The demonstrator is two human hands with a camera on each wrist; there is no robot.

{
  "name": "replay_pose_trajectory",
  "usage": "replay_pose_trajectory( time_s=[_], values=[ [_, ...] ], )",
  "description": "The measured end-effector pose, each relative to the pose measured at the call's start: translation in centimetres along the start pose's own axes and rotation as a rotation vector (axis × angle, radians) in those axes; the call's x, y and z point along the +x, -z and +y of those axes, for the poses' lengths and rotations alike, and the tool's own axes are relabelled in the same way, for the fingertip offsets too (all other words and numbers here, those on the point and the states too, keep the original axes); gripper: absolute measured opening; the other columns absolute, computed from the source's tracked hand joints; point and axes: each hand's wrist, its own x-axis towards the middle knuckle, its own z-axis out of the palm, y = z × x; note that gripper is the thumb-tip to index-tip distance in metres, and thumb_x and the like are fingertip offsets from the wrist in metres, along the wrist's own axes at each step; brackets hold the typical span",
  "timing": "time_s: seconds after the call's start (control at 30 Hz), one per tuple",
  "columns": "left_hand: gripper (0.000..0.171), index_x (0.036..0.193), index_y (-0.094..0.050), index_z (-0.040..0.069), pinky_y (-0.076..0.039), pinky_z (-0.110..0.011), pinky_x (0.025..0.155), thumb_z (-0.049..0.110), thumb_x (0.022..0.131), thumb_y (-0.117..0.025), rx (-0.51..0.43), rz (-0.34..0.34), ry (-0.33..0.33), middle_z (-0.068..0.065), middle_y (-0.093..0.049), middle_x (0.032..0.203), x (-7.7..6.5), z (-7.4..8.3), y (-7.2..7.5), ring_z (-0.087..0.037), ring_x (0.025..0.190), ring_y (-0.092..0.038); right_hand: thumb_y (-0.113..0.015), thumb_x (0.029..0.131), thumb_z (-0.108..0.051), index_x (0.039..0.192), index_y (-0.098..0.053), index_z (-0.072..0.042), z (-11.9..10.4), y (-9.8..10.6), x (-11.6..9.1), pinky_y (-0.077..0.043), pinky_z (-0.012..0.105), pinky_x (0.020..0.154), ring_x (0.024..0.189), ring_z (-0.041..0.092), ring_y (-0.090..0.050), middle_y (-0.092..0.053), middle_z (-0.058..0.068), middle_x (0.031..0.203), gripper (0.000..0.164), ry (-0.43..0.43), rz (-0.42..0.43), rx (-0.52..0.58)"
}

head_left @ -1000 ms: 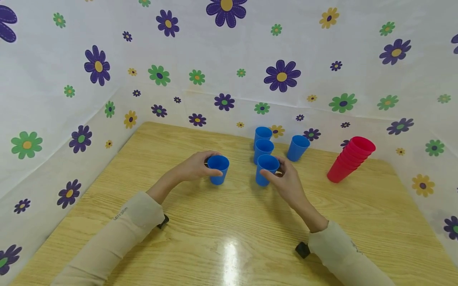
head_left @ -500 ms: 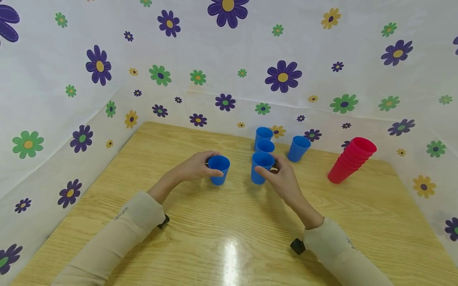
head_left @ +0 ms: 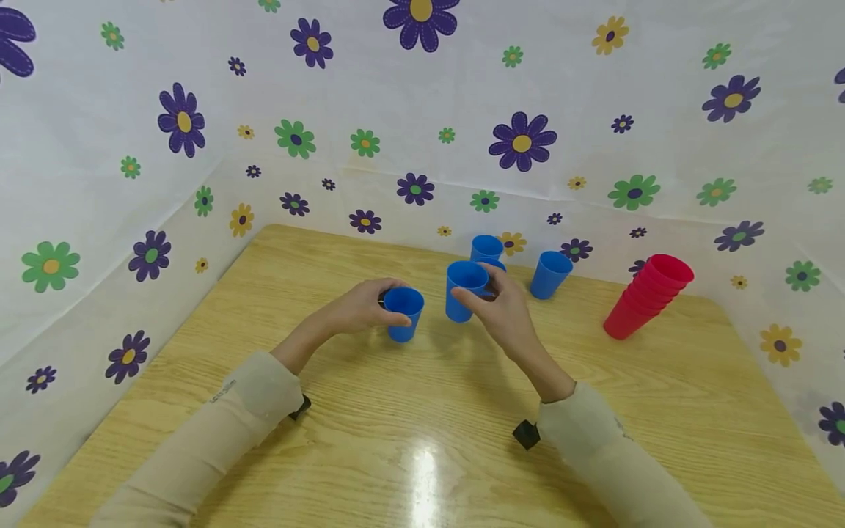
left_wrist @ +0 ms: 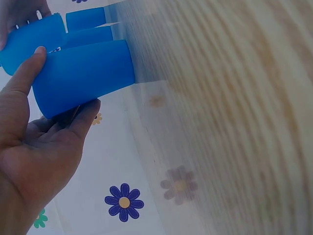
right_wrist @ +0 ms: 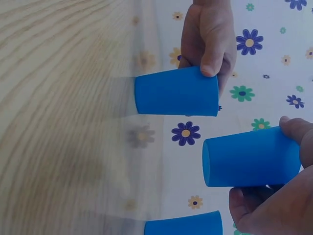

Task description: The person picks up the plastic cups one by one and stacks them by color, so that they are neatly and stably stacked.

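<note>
My left hand grips a blue cup around its upper side, thumb on the near face; the right wrist view shows this cup with its base at the tabletop. Just to its right, my right hand holds a second blue cup by the rim end. That cup is raised off the table, as the right wrist view makes plain. Behind my right hand stand two more blue cups, one at the back and one mostly hidden. Another blue cup stands to their right.
A stack of nested red cups leans on the right side of the wooden table. A white sheet printed with flowers hangs behind and along both sides of the table.
My right hand has lifted its blue cup and carried it left and away from me, now covering much of the middle blue cup. My left hand and its cup have stayed put.
</note>
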Motion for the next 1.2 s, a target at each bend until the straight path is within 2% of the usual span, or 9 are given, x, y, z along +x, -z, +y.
replay_pose_trajectory(
  time_s=[0.4, 0.63, 1.2],
  values=[
    [0.064, 0.147, -0.049, 0.002, -0.048, -0.051, 0.107, 0.024, 0.094, -0.078, -0.001, -0.007, -0.014, -0.018, -0.059, 0.14, 0.2, 0.0, 0.0, -0.035, 0.128, -0.057, -0.077, 0.096, -0.024, 0.148, -0.05, -0.002, -2.4, -1.5, 1.0, -0.051, 0.046, 0.105, 0.124, 0.031, -0.061, -0.063, 0.016, 0.136, 0.063, 0.054, -0.032, 0.016],
    [0.068, 0.15, -0.047, 0.003, -0.044, -0.054, 0.111, 0.027, 0.094, -0.078, 0.008, -0.005, -0.006, -0.018, -0.055, 0.146, 0.1, 0.0, 0.1, -0.037, 0.133, -0.053, -0.076, 0.097, -0.023, 0.148, -0.051, -0.004, -3.4, -2.9, 1.6, -0.053, 0.044, 0.103, 0.122, 0.028, -0.062, -0.064, 0.013, 0.135, 0.059, 0.108, -0.053, 0.053],
    [0.071, 0.152, -0.04, 0.0, -0.04, -0.055, 0.114, 0.022, 0.095, -0.077, -0.046, -0.021, -0.037, -0.02, -0.053, 0.147, -0.1, -0.2, 0.1, -0.038, 0.135, -0.052, -0.075, 0.097, -0.024, 0.147, -0.052, -0.007, -3.7, -5.0, 2.2, -0.052, 0.042, 0.104, 0.122, 0.025, -0.061, -0.064, 0.009, 0.135, 0.057, 0.121, -0.104, 0.073]
  ],
)
